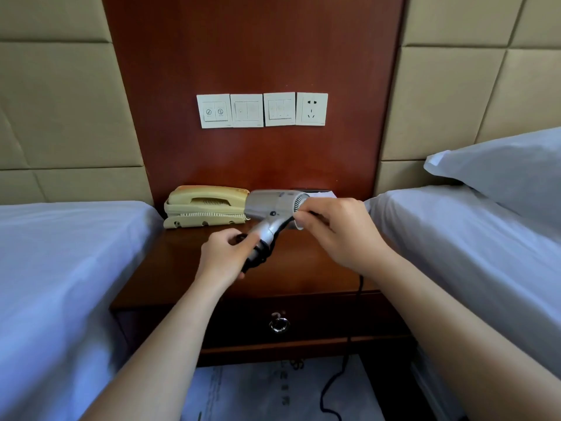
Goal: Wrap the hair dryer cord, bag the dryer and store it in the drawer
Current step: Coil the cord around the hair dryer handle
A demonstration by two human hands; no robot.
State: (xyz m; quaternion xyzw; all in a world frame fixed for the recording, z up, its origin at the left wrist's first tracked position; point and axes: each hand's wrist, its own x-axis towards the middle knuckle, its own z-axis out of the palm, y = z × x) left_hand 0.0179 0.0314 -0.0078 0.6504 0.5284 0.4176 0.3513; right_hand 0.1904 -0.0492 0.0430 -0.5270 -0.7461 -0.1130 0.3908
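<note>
A silver hair dryer (pixel 270 205) is held above the wooden nightstand (pixel 297 268), barrel level, handle slanting down to the left. My left hand (pixel 223 253) grips the lower handle, where several turns of the black cord (pixel 264 253) are wound. My right hand (pixel 340 235) pinches the cord beside the dryer's rear grille. The loose cord (pixel 337 378) drops past the nightstand's front edge to the floor. The closed drawer (pixel 303 323) with its ring pull (pixel 279 325) sits under the top. No bag is clearly visible.
A cream telephone (pixel 206 206) stands at the back left of the nightstand. White paper (pixel 323 194) lies behind the dryer. Switch plates and a socket (pixel 312 109) are on the wood panel. Beds (pixel 69 268) flank both sides, with a pillow (pixel 501 165) at right.
</note>
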